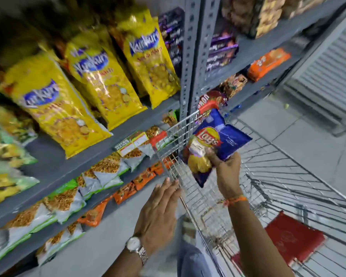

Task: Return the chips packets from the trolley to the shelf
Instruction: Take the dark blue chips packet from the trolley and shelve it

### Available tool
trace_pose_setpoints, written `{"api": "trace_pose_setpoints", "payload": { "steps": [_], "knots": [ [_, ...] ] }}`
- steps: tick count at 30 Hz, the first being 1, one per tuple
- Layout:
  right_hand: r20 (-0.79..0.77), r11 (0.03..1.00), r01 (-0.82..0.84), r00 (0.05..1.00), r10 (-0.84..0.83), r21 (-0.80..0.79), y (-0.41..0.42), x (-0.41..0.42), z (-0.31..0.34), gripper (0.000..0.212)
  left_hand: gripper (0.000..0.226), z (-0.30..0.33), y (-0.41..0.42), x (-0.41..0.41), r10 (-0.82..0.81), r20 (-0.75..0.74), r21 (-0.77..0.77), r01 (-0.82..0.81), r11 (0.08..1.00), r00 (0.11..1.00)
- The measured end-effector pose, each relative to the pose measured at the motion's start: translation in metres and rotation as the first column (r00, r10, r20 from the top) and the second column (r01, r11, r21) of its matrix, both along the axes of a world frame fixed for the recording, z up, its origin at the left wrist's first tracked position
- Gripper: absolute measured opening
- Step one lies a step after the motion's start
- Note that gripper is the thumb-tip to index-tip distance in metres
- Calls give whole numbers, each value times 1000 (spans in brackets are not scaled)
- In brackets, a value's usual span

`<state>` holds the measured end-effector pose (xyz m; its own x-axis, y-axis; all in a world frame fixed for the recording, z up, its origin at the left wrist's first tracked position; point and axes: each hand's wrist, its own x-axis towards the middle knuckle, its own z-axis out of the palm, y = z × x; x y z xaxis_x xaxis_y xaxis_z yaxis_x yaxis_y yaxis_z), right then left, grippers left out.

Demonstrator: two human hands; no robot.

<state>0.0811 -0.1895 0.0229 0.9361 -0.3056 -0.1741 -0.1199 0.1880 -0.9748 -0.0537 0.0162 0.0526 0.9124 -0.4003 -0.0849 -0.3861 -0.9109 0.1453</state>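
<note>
Hands: right hand [225, 163] grips blue Lays packet [218, 140] | left hand [158, 214] flat, empty | packet seemingly crumpled

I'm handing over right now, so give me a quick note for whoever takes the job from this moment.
Right hand: grip shut on a blue Lay's packet, held above the trolley.
Left hand: open, empty, fingers at the trolley's near rim.
Shelf stands to the left, stocked with yellow Kurkure bags.
Done: packet lifted out.
Left: place it on the shelf. No other chips packets are visible in the trolley; check.

left wrist: silver watch [135, 245] | right wrist: orange thread band [234, 199]
</note>
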Motion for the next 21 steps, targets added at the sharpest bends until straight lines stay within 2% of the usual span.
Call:
{"api": "trace_pose_setpoints", "payload": {
  "steps": [6,9,14,16,21],
  "knots": [
    [175,977,-190,969,172,93,47,-17,125,44,79,75,49,-35,98,182,5,-100,995,978],
    [241,951,-297,933,268,91,88,-28,181,31,76,111,92,-52,173,278,17,-185,983,945],
    [361,861,-508,804,472,5,164,-59,275,34,70,192,173,-88,361,501,-118,-351,929,787],
    [400,818,-574,746,532,-18,196,-77,307,36,70,222,207,-110,410,564,-141,-406,903,717],
    [502,680,-733,576,645,-31,272,-124,372,27,70,280,297,-169,470,686,-150,-524,838,556]
  ]
}}
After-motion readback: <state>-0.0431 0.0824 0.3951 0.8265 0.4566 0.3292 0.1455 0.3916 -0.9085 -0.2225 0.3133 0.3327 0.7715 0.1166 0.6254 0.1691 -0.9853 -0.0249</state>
